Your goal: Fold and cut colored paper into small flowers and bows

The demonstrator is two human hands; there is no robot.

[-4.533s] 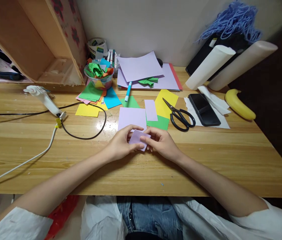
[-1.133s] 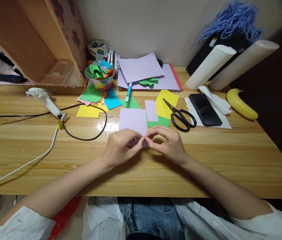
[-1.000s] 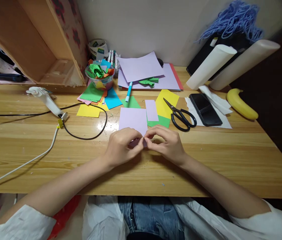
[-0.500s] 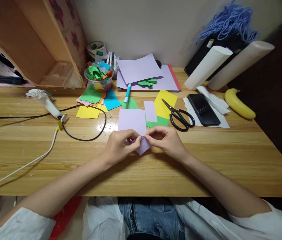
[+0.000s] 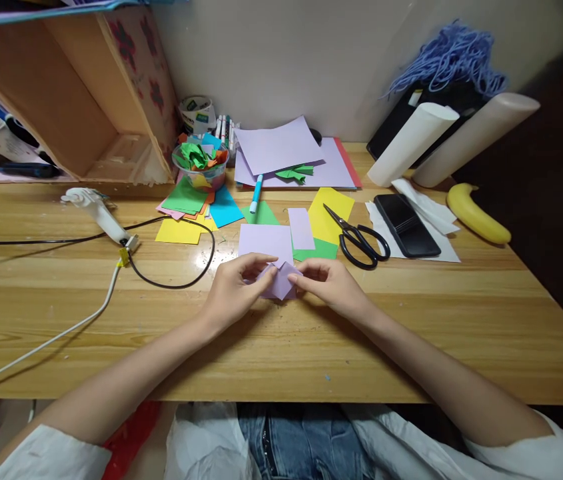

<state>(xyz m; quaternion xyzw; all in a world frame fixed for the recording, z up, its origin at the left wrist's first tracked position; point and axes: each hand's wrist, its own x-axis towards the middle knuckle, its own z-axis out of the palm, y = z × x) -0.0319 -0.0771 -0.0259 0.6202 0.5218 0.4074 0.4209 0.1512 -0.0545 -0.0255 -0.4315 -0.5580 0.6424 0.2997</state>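
Between my two hands is a small folded purple paper (image 5: 281,283), its point facing the front edge of the table. My left hand (image 5: 236,290) pinches its left side between thumb and fingers. On the right side, my right hand (image 5: 328,283) grips it the same way. Just behind lies a flat purple sheet (image 5: 264,241), partly covered by my left hand. A narrow purple strip (image 5: 301,229) rests beside it, over green paper (image 5: 324,249) and yellow paper (image 5: 331,207). Black-handled scissors (image 5: 358,240) lie to the right, their tips over the yellow paper.
A phone (image 5: 406,225) lies on white tissue, near a banana (image 5: 478,213). Cables and a white device (image 5: 96,213) are on the left. A tub of paper scraps (image 5: 201,167), a blue marker (image 5: 256,195) and large purple sheets (image 5: 281,147) stand or lie at the back.
The folded paper is turned and spread so that more of its face shows between my hands. My fingers have shifted slightly apart along its sides. The whole view has moved a little.
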